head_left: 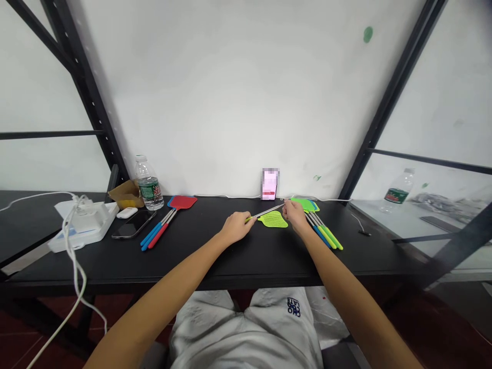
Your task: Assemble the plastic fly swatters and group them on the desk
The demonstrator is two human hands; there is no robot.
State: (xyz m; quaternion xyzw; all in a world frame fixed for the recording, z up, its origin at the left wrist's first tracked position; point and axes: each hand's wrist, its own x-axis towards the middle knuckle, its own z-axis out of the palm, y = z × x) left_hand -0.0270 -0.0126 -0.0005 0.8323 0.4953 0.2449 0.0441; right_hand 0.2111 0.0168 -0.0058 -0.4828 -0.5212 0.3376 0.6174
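Note:
My left hand point(236, 227) is closed around the yellow-green handle end of a thin metal rod point(268, 210). The rod slants up to the right, and my right hand point(295, 215) pinches its far end. Just below the rod lies a yellow-green fly swatter head point(273, 220), its neck pointing towards my left hand; I cannot tell whether it joins the rod. Beside my right hand is a bunch of fly swatters with green and blue heads point(305, 205) and blue and green handles point(329, 238). Further left lie fly swatters with a red head point(183, 202) and blue and red handles.
A phone point(269, 184) stands against the wall. On the left are a water bottle point(149, 187), a cardboard box point(127, 195), a dark phone point(133, 224), a white case point(126, 212) and a power strip point(92, 225) with cables. A short cable point(363, 232) lies on the right of the black table point(269, 261).

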